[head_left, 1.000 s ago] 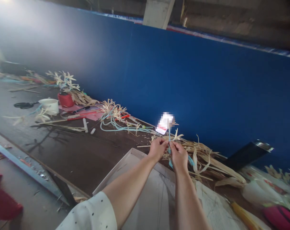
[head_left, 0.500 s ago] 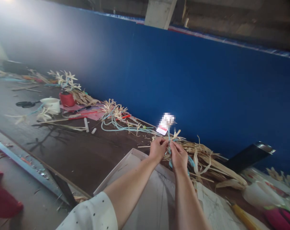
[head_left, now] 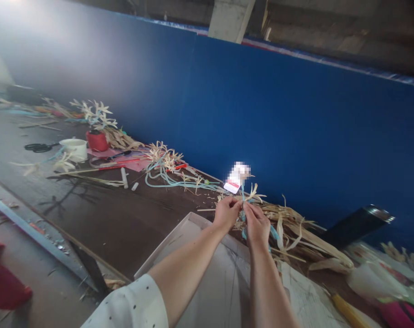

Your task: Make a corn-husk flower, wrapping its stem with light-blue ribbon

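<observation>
Both my hands meet in front of me above a pale tray (head_left: 179, 237). My left hand (head_left: 225, 213) and my right hand (head_left: 256, 223) pinch the same small piece: a dried straw flower (head_left: 252, 195) on a light blue stem (head_left: 273, 233). The straw petals stick up above my fingertips and the blue strip hangs down past my right hand. Both hands have their fingers closed on it. A heap of dried husk strips (head_left: 296, 225) lies just behind my hands.
A long dark table (head_left: 100, 214) runs along a blue wall (head_left: 261, 114). Farther left lie finished straw flowers with blue cords (head_left: 166, 171), a white bowl (head_left: 73, 148), a red cup (head_left: 96, 140) and scissors (head_left: 38, 146). A black cylinder (head_left: 357, 223) lies at right.
My hands have stayed together on the straw flower, shifting slightly right and working it between the fingers. The view has drifted a little.
</observation>
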Demonstrator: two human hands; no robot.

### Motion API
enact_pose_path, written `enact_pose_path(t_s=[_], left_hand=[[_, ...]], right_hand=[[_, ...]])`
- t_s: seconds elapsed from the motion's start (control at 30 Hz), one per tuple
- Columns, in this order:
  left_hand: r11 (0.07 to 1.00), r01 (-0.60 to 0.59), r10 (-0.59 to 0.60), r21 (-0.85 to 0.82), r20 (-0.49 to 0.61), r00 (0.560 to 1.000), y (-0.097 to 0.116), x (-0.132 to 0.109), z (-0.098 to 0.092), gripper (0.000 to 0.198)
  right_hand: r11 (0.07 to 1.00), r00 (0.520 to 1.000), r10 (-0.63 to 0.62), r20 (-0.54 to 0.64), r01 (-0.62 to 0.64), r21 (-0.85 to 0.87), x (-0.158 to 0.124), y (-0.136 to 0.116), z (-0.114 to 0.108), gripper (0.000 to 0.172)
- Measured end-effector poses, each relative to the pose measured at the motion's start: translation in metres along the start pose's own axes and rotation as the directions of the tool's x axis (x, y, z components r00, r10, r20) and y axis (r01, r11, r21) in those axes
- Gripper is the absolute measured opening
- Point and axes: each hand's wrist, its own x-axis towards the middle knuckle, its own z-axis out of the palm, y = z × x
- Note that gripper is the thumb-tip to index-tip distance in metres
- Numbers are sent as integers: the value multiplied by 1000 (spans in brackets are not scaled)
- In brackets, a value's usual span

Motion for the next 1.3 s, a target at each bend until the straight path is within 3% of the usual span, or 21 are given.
enact_pose_path(t_s=[0.4, 0.8, 1.3], left_hand=[[993, -45, 45, 113, -1, 999, 5, -5, -1, 21], [1000, -10, 10, 7, 30, 999, -6, 0, 2, 25], [999, -48, 48, 8, 21, 999, 5, -4, -2, 19]], right_hand=[[999, 1000, 19, -14, -20, -47, 2, 1, -1, 32], [997, 1000, 11, 2, -10, -82, 0, -5, -1, 32], [992, 997, -66, 42, 70, -103, 2, 1, -3, 29]])
